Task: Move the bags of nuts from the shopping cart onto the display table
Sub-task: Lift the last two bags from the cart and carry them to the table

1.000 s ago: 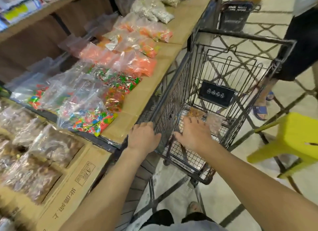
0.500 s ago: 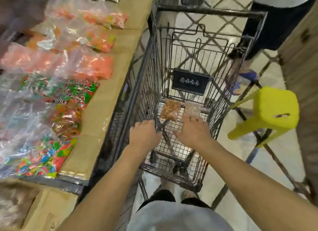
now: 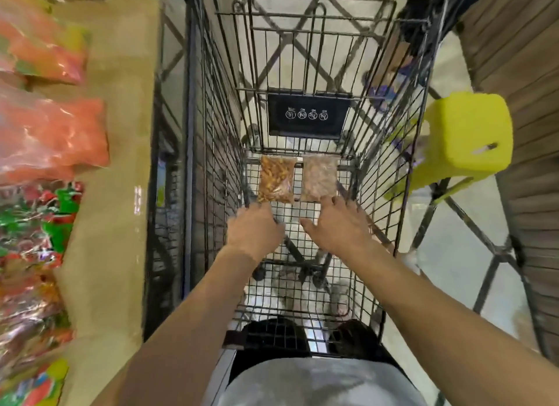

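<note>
**A:** Where are the nuts?

**B:** Both bags lie flat on the wire floor of the dark metal shopping cart, side by side. One is a clear plastic bag of orange-brown nuts. At its 3 o'clock is a clear plastic bag of paler pinkish-brown nuts. A black placard with four white round icons hangs on the cart wall at their 12 o'clock.

**A:** And the grips?

**B:** Both bare arms reach down into the cart. The right grip is released, with fingers spread and thumb out. Its fingertips are at the paler bag's 6 o'clock edge, and I cannot tell whether they touch it. The left grip sits at 6 o'clock of the orange-brown bag, just short of it. Only the back of that hand shows, so I cannot tell whether it is clenched or released.

**A:** The bench?

**B:** The cardboard-topped display bench runs along the cart's 9 o'clock side. It carries clear bags of orange sweets and blurred bags of red and green sweets. A yellow plastic stool stands at the cart's 3 o'clock, just beside the wire wall
</note>
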The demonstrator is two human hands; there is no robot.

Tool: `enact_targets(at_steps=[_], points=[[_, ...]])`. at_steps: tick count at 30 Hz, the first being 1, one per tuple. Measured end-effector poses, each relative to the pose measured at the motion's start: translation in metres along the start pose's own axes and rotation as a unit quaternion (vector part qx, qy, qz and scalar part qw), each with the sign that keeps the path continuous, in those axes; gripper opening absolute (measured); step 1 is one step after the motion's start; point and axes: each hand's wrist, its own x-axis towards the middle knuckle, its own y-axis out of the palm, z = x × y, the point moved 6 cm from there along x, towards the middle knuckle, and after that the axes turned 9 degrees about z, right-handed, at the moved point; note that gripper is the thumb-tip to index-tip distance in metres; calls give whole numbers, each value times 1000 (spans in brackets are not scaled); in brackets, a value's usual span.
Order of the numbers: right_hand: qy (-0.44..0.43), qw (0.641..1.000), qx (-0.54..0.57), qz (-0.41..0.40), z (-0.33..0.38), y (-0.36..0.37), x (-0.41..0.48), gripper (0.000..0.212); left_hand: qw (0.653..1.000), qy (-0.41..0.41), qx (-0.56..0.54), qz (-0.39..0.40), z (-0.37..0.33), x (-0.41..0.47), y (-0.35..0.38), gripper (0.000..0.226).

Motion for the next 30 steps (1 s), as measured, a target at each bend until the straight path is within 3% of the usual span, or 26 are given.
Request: enact_targets(at_steps=[7,14,16,20,26,30], points=[[28,999,34,-1,-19,19,71,81,998,-30,11,53,-3,79,11,48],[92,965,244,-23,-41,49,155,79,986,-62,-151,39,7,165,39,51],[123,943,308,-32,-51,68,186,83,972,-63,-223,30,14,192,49,46],[167,891,418,-65,-63,79,231,97,914,-84,-397,-10,25,235,61,61],[208,879,421,-85,-77,73,274,95,872,-119,-471,-63,32,286,72,64],[201,866,450,-83,-79,87,298,116,850,-114,-510,-66,30,307,78,69]])
